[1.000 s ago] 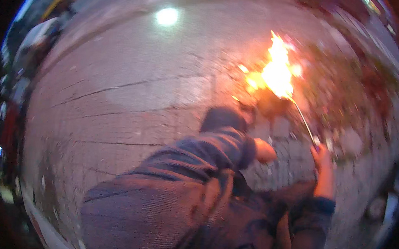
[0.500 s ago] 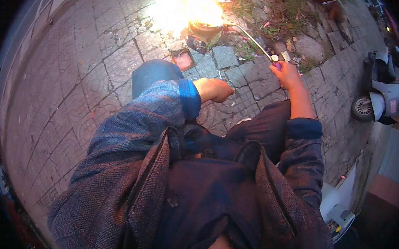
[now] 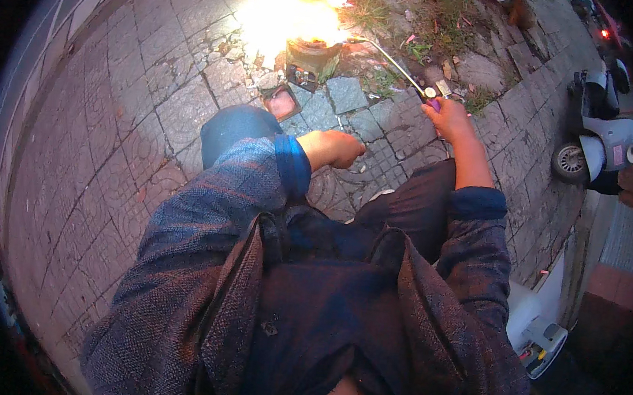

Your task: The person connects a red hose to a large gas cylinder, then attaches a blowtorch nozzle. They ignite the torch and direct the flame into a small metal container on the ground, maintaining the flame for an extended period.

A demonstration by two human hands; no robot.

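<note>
My right hand (image 3: 450, 121) is closed round the purple handle (image 3: 432, 104) of a long, thin metal rod (image 3: 397, 67). The rod's far end reaches the right side of a bright fire (image 3: 292, 23), whose glare hides its tip. Beneath the flames a round, dark container (image 3: 313, 50) is partly visible. My left hand (image 3: 333, 149) hangs inward from my left knee (image 3: 237, 129), its fingers curled down. Whatever may be in those fingers is hidden. Beside the right hand is a small round pale disc (image 3: 430, 92).
A reddish square tray-like piece (image 3: 282, 103) lies on the cracked paving (image 3: 107, 146), near a loose grey slab (image 3: 346, 95). Weeds and rubble (image 3: 417, 21) lie beyond the rod. A light-coloured scooter (image 3: 606, 144) stands at the right, and a white object (image 3: 531, 323) is beside my right arm.
The view has shifted slightly, so the fire and paving appear a little further left and lower. Both hands keep nearly the same pose, and the right still grips the rod.
</note>
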